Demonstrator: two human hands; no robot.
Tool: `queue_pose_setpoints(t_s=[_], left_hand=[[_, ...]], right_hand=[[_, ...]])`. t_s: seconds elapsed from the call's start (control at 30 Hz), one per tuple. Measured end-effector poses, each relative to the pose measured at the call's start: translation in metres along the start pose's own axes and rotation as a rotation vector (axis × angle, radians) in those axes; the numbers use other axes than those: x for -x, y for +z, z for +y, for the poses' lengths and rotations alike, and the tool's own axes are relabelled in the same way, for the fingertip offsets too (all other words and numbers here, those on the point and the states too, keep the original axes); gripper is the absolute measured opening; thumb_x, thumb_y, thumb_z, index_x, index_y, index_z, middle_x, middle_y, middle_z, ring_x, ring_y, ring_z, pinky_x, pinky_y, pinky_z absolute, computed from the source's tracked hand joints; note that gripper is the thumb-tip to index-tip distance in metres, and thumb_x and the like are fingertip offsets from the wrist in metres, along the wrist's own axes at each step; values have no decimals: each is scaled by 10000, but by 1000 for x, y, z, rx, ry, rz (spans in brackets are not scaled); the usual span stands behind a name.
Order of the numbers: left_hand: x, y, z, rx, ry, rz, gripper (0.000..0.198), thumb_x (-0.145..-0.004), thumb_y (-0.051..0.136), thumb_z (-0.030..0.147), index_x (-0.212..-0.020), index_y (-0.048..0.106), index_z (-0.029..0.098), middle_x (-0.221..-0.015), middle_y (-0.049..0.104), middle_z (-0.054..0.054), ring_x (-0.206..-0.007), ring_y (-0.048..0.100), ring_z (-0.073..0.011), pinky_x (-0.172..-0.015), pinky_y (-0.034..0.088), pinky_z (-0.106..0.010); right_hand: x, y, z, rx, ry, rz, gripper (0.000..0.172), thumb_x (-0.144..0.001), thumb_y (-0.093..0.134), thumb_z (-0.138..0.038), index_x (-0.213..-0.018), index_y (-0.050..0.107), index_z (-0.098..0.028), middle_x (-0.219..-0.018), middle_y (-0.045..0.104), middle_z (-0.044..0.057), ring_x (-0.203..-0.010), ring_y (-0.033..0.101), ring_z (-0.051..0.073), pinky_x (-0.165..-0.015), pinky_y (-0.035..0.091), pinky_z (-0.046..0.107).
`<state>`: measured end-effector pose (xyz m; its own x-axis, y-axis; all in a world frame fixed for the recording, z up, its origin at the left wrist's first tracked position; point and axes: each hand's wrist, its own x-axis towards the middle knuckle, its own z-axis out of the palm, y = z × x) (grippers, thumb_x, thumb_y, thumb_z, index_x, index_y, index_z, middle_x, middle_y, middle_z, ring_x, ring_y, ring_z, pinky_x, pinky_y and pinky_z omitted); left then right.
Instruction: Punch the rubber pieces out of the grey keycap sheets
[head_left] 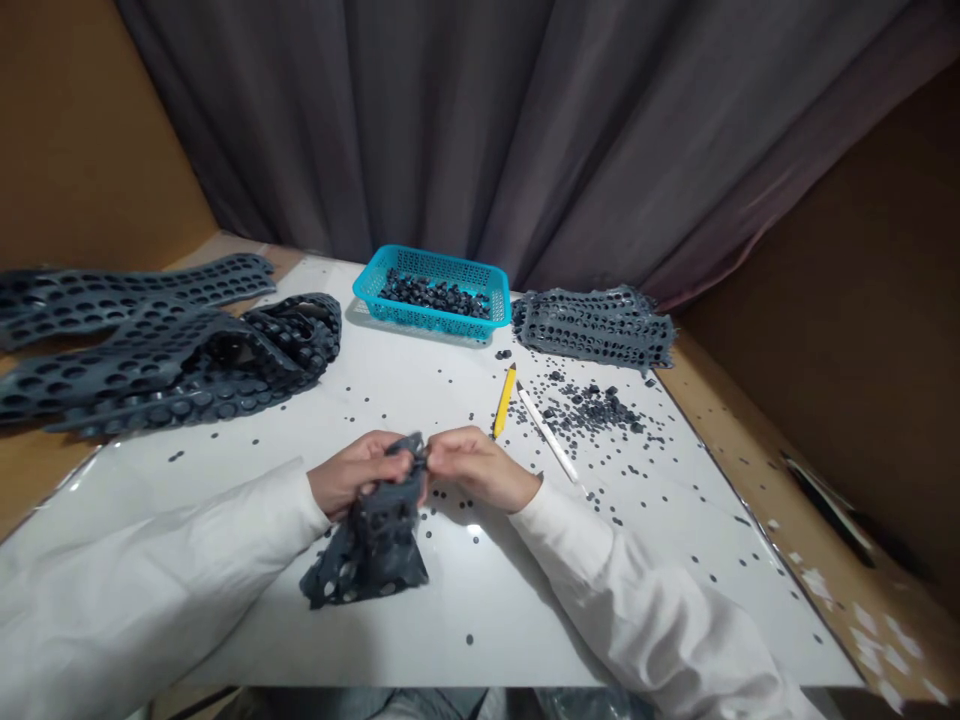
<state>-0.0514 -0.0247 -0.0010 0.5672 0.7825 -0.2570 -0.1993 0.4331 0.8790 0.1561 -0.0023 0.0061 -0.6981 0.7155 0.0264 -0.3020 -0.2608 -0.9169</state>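
Observation:
My left hand (361, 472) grips the upper part of a dark rubber sheet piece (382, 545) with round holes, which hangs down to the white table top. Against its top right edge, my right hand (472, 465) is closed in a pinch; what lies between the fingertips is too small to make out. The hands nearly touch each other. Small black discs lie scattered on the table around them. A yellow pen (505, 402) and a white pen (550, 438) lie beyond my right hand.
A blue basket (431, 325) with black pieces stands at the back of the white table (247, 540). Perforated dark sheets (165, 350) lie at the left, another folded sheet (596, 328) at the back right. A pile of black bits (606, 410) is in front of it.

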Motion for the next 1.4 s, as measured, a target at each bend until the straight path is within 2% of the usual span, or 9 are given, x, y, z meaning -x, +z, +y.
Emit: queue_pose_setpoints(t_s=[0.1, 0.2, 0.4, 0.6, 0.93, 1.07, 1.17, 1.27, 1.4], left_hand=[[7, -13, 8, 82, 89, 221, 357, -560, 738, 392, -534, 476, 152, -423, 440, 56, -352, 346, -40, -376, 270, -178], [2, -11, 11, 69, 46, 290, 351, -523, 764, 377, -558, 506, 141, -437, 431, 75, -330, 272, -6, -348, 208, -155], [-11, 9, 7, 35, 24, 414, 351, -539, 761, 403, -603, 540, 138, -497, 536, 47, -428, 464, -65, -414, 345, -170], [-9, 5, 1, 38, 21, 411, 352, -545, 770, 416, -571, 565, 131, -485, 551, 46, -446, 476, -60, -446, 352, -160], [-7, 1, -7, -36, 3, 392, 322, -582, 740, 437, -595, 599, 148, -523, 565, 39, -494, 486, -82, -497, 348, -184], [-10, 1, -7, -131, 54, 358, 293, -636, 696, 431, -609, 606, 154, -602, 579, 20, -590, 518, -119, -584, 378, -220], [-11, 2, -7, -243, 131, 337, 281, -674, 661, 423, -606, 596, 158, -662, 577, 8, -685, 536, -150, -674, 392, -248], [-11, 1, -7, -311, 172, 336, 280, -708, 623, 434, -639, 583, 166, -691, 566, 1, -731, 542, -172, -716, 400, -273], [-10, 0, -8, -337, 209, 335, 266, -729, 603, 426, -668, 569, 169, -722, 557, -6, -740, 542, -178, -729, 409, -290]], right_hand=[[6, -17, -21, 38, -193, 207, 226, -751, 618, -388, -691, 634, -170, -852, 674, 65, -767, 607, 167, -702, 472, 314], [4, -27, -26, 65, -149, 140, 278, -791, 570, -426, -687, 586, -169, -892, 643, 72, -778, 591, 159, -680, 451, 302], [-8, -19, 0, -25, -71, 86, 347, -835, 507, -447, -641, 450, -166, -647, 526, 2, -561, 501, 105, -562, 380, 244], [-8, -18, 16, -202, 120, -4, 342, -882, 376, -455, -674, 380, -183, -630, 493, 0, -539, 457, 100, -548, 352, 218], [-7, -23, 15, -278, 167, 16, 422, -868, 283, -556, -681, 368, -188, -648, 468, -6, -547, 480, 103, -557, 368, 220], [-28, -48, -15, -26, 139, 169, 398, -837, 375, -554, -673, 375, -191, -645, 473, -14, -535, 468, 103, -533, 366, 227], [-64, -82, -52, 308, 2, 435, 393, -823, 440, -525, -633, 369, -188, -619, 455, -23, -509, 424, 86, -493, 327, 209], [-98, -110, -82, 488, -3, 628, 354, -849, 404, -488, -654, 369, -195, -604, 438, -36, -479, 392, 81, -471, 320, 209], [-122, -127, -92, 641, -8, 747, 275, -832, 455, -396, -659, 397, -190, -593, 443, -34, -450, 387, 74, -471, 337, 226]])
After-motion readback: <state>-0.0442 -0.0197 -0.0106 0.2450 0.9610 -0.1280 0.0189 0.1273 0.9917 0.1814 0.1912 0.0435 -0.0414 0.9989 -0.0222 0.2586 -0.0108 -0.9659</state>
